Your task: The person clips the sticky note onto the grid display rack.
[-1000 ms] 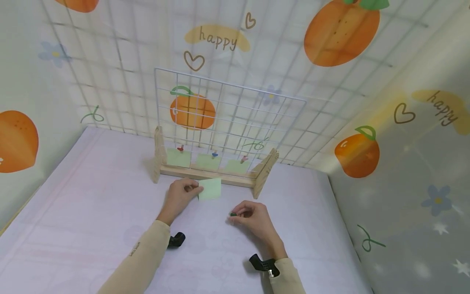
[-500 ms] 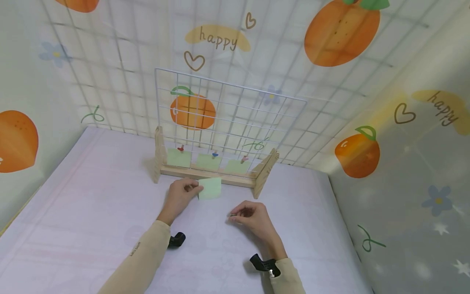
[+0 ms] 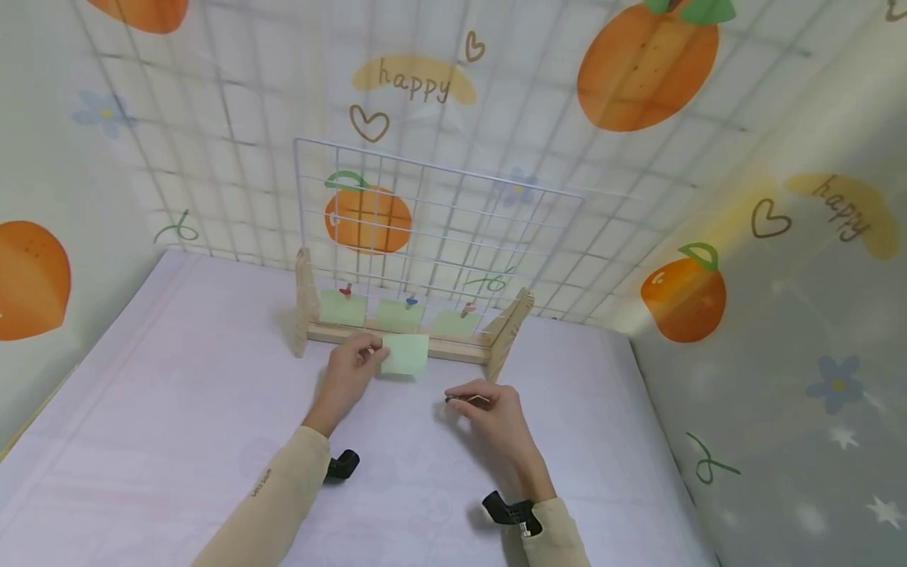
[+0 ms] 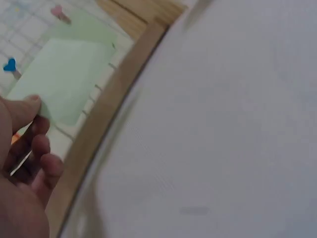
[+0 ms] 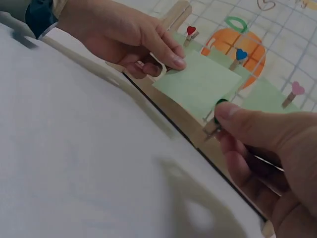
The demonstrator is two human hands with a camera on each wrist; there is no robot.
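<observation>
My left hand (image 3: 352, 368) pinches a pale green paper note (image 3: 406, 354) by its left edge, in front of the rack's wooden base. My right hand (image 3: 490, 409), lower and to the right, pinches a small wooden clothespin (image 5: 212, 128) with a dark green top, partly covered by the thumb. In the right wrist view the clothespin sits close to the note's near corner. Behind, three green notes hang on the white wire grid (image 3: 439, 205), held by a red heart clothespin (image 5: 191, 31), a blue heart clothespin (image 5: 241, 54) and a pink heart clothespin (image 5: 297, 89).
The grid stands in a wooden base (image 3: 460, 350) with upright end pieces, one being the right foot (image 3: 507, 335). A white cloth (image 3: 212, 378) covers the table. Printed curtains with oranges surround it at the back and sides. Each wrist wears a black camera mount (image 3: 507, 510).
The left hand has lifted the note slightly toward the rack. The right hand has risen a little, and the clothespin has turned in its fingers. The head view has shifted slightly.
</observation>
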